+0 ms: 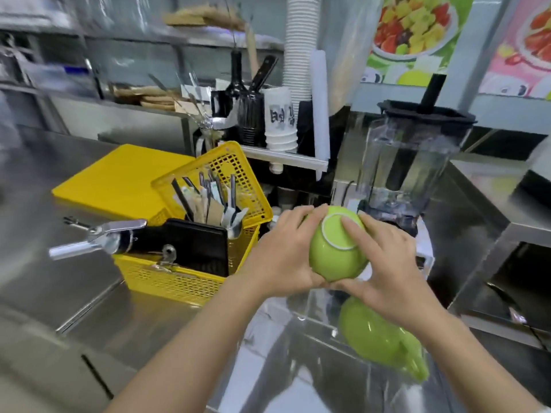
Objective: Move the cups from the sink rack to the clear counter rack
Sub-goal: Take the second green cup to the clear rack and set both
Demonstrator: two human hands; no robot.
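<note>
Both hands hold one green cup [334, 257] upside down, its white-rimmed base facing me. My left hand [283, 254] wraps its left side and my right hand [387, 272] covers its right side and base. The cup hovers over the clear counter rack [298, 329], a transparent acrylic stand in front of me. A second green cup [378, 338] with a handle lies inverted on that rack, just below my right wrist. The sink rack is out of view.
A yellow basket [190, 281] with cutlery, a black case and a metal scoop stands to the left on the steel counter. A yellow board [119, 180] lies behind it. A clear blender jar [408, 162] stands right behind the cup. Paper cup stacks [280, 120] sit on a rear shelf.
</note>
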